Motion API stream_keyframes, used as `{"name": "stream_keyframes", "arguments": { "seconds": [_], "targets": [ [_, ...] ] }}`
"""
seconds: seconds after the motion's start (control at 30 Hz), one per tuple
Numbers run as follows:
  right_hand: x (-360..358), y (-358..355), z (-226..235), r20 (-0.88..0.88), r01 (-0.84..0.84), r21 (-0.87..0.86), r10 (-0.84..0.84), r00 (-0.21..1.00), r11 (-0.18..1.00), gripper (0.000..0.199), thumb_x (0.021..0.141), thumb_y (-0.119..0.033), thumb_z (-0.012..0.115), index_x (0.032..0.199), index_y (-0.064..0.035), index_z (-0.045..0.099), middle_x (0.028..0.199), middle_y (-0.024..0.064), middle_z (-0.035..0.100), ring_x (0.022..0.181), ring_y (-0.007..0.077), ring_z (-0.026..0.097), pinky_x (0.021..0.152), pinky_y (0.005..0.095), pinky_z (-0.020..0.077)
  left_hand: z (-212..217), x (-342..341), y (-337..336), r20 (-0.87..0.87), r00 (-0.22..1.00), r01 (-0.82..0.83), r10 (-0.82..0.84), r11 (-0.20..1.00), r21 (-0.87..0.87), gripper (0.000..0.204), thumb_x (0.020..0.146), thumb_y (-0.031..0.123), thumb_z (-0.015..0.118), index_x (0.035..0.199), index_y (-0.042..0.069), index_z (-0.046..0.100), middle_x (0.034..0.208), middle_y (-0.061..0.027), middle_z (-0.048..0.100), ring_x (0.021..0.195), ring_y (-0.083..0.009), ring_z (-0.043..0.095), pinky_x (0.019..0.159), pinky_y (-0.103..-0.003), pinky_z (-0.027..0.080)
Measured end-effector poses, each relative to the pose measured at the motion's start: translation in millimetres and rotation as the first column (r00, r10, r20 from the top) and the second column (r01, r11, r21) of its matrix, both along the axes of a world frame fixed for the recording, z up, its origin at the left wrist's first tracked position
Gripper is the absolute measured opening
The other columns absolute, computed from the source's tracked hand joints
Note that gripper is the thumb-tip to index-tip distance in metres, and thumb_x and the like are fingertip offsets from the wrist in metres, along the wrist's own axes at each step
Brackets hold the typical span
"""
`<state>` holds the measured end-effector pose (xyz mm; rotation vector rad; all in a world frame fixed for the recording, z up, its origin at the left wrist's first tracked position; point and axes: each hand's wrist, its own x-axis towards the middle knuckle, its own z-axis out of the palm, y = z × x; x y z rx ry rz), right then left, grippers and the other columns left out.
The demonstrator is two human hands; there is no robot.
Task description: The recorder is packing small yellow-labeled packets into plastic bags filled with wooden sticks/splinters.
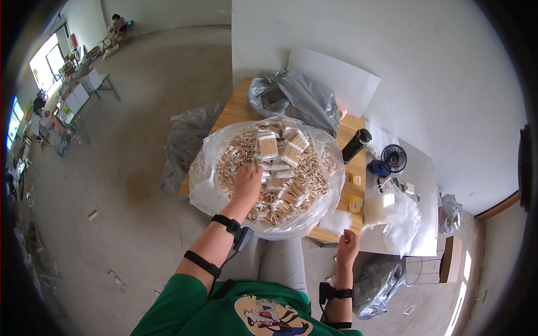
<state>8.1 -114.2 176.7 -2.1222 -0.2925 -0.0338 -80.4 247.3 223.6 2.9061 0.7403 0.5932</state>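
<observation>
"What's nearest?"

"The bare right hand (347, 246), fingers curled at the near edge of the wood-grain surface (230, 115), beside thin, clear plastic sleeves (336, 222). I can't tell whether its grip holds anything."

"And the left?"

"Farther in, the bare left hand (246, 182) reaches over the big, round, clear plastic bag (202, 185), fingers at the packets. Its grip is hidden; I can't tell if it's closed on one."

"How much is done?"

"Several flat, clear-wrapped packets of wooden-stemmed swabs (268, 144) lie on top, mid-bag. Loose wooden-stemmed swabs (235, 151) surround them, so I'd judge plenty remains unpacked."

"Room to move?"

"Tight. The bag spreads past the surface's near and left edges. On the right there's a bare strip around the yellow cards (354, 203), up to the black cylindrical bottle (356, 145). A crumpled grey plastic bag (297, 98) crowds the far end, before the white wall (437, 73)."
</observation>
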Motion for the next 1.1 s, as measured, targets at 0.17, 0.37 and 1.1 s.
{"name": "stream_keyframes", "arguments": {
  "seconds": [0.17, 0.37, 1.1],
  "targets": [
    [-4, 11, 12, -0.004, -0.066, 0.129, 0.067, 0.998, 0.989, 0.022, 0.082, -0.001, 0.057, 0.104, 0.0021, 0.058, 0.092, 0.0097, 0.062, 0.079, 0.0153, 0.060, 0.074, 0.0266, 0.0485, 3, 0, 8, 0.006, 1.000, -0.018, 0.019, 0.998, -0.060, 0.010, 0.078, 0.002, 0.055, 0.087, 0.003, 0.054, 0.090, -0.0166, 0.059, 0.087, -0.0328, 0.058, 0.077, -0.043, 0.048],
    [-17, 45, 59, 0.014, -0.151, 0.282, 0.153, 0.988, 0.947, 0.020, 0.083, 0.003, 0.055, 0.102, 0.0014, 0.059, 0.090, 0.0081, 0.062, 0.079, 0.0129, 0.060, 0.072, 0.0250, 0.0481, 2, -9, 17, 0.117, 0.992, -0.014, 0.048, 0.960, -0.279, 0.008, 0.079, -0.001, 0.052, 0.087, 0.000, 0.052, 0.085, -0.0169, 0.059, 0.080, -0.0323, 0.061, 0.068, -0.044, 0.048],
    [-60, 190, 99, 0.230, -0.500, 0.142, 0.463, 0.856, 0.854, 0.006, 0.078, -0.004, 0.064, 0.083, -0.0012, 0.064, 0.079, 0.0128, 0.061, 0.073, 0.0317, 0.060, 0.065, 0.0362, 0.0486, 33, -48, -51, 0.531, 0.778, 0.436, 0.335, 0.321, -0.841, 0.011, 0.085, 0.007, 0.061, 0.086, 0.000, 0.054, 0.077, -0.0044, 0.061, 0.065, -0.0082, 0.058, 0.059, -0.023, 0.046]
  ]
}}
